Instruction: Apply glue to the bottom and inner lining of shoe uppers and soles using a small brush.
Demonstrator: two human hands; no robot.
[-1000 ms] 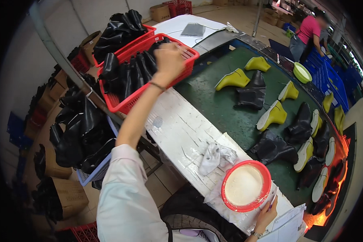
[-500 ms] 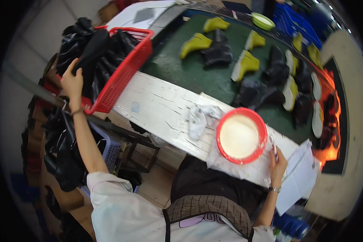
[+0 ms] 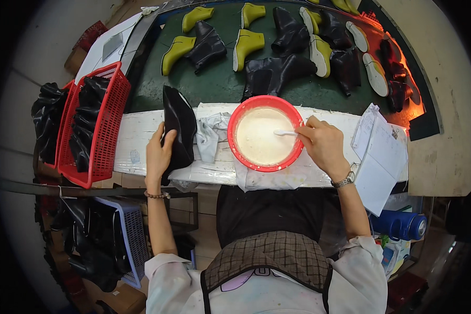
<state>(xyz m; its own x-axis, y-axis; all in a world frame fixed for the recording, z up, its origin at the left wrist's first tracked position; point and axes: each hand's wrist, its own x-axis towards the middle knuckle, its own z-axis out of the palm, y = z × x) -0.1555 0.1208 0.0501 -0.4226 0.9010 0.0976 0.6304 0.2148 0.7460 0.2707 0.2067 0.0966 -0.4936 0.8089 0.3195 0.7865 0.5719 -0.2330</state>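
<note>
My left hand [image 3: 158, 153] is closed around a black boot [image 3: 180, 133], holding it over the white board beside a crumpled whitish rag [image 3: 210, 140]. A pale line runs along part of the boot's edge. In my right hand [image 3: 324, 145] is a slim white brush [image 3: 286, 133], pinched between thumb and fingers. Its tip reaches over the cream-coloured liquid [image 3: 261, 144] in a red plastic bowl [image 3: 232, 133]; whether it touches the liquid I cannot tell. The bowl stands on the white board [image 3: 128, 149], partly on a cloth.
Yellow-green shoe pieces [image 3: 248, 46] with pale soles and black boots [image 3: 277, 73] lie across a green belt [image 3: 146, 86], running toward an orange-glowing opening [image 3: 416, 110]. At left is a red basket [image 3: 107, 133] of black boots. Papers [image 3: 379, 162] lie at right.
My left hand has brought the black boot from the red basket to the board beside the bowl. My right hand has moved the brush from beside the bowl to over the liquid. The view has turned.
</note>
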